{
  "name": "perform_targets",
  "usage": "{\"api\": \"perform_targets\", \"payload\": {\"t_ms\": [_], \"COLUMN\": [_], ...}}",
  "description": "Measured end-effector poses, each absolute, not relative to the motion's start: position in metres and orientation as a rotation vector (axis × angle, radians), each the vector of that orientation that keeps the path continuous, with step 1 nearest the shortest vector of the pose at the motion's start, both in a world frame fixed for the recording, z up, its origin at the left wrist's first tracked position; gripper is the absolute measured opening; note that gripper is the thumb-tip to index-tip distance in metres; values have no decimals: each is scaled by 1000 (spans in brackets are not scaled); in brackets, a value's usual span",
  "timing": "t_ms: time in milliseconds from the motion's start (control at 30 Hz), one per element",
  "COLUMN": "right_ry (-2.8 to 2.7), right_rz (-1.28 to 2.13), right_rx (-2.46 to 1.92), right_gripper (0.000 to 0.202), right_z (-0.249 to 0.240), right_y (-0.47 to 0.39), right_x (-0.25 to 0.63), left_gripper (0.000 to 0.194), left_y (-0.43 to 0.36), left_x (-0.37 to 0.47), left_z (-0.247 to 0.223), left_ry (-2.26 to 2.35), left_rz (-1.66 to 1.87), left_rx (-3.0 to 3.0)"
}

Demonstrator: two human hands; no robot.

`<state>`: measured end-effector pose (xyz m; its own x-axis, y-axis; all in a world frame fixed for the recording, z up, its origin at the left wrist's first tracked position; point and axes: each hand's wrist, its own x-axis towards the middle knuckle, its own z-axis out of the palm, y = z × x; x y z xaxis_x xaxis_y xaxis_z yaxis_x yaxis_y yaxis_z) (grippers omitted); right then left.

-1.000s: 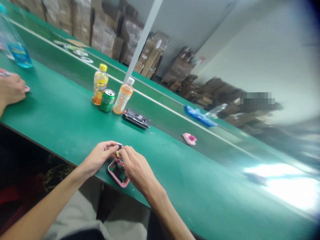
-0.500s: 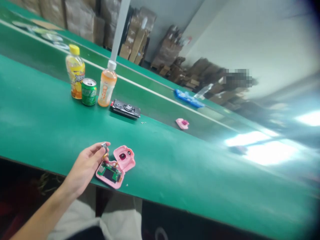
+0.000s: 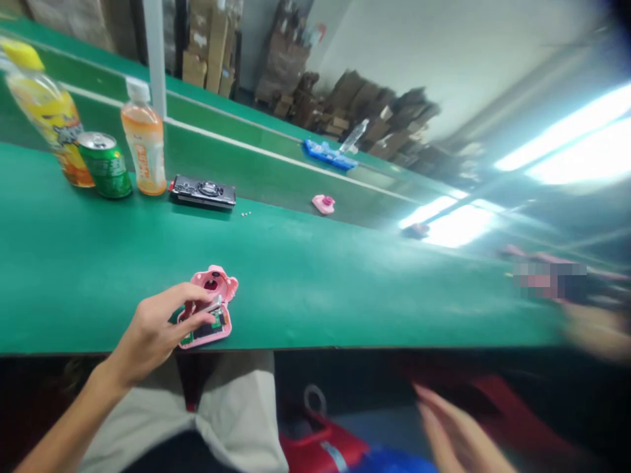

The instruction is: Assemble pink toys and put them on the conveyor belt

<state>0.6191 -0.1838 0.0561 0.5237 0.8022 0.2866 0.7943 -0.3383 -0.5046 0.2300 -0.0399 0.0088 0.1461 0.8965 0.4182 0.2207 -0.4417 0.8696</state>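
Observation:
My left hand [image 3: 165,322] pinches a small flat silver battery [image 3: 213,306] between thumb and fingers. It is held over an opened pink case [image 3: 207,340], which lies near the table's front edge. A green circuit board [image 3: 217,320] shows inside, partly covered by my fingers. Behind, the case's other pink half [image 3: 225,287] leans with its hollow side and a dark red round part facing me. Low at the right, off the table, is my right hand [image 3: 456,430], slightly blurred, fingers stretched out and nothing visible in them.
On the green table [image 3: 315,282] stand a yellow-capped bottle [image 3: 54,125], a green can [image 3: 106,167] and an orange drink bottle [image 3: 145,148]. Near them lie a black phone-like device [image 3: 203,192] and tiny white bits. Farther are a pink part [image 3: 324,204] and blue tray [image 3: 328,156]. Another person's blurred hand [image 3: 596,328] is at right.
The view has swung right. My left hand has brought the battery down over the case's board. My right hand and another person's hand have come into view.

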Motion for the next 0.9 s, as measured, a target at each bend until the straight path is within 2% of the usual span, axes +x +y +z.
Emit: {"api": "perform_targets", "payload": {"t_ms": [167,267,400,567,700,833,900], "right_ry": [-2225,-2467,-2538,-2527,-2442,-2390,-2424], "right_rz": [445,668,760,794,765,663,553], "right_rx": [-1265,-927,-922,-843,-788,-857,-855], "right_gripper": [27,21,13,16,21,22,22], "right_z": [85,85,79,73,65,55,49], "right_y": [-68,-22,-4,-1,-4,-20,-30], "right_x": [492,445,444,450,451,456,459], "left_gripper": [13,10,14,19,40,20,19], "left_y": [-34,-37,-40,-41,-48,-59,-63], "left_x": [228,229,229,227,225,228,230], "left_z": [13,11,8,9,9,3,0], "left_ry": [945,970,1034,1079,1166,1376,1392], "left_rz": [1211,1201,1192,1139,1117,1179,1206], "left_rx": [1995,2000,1984,1976,2132,2242,2214]}}
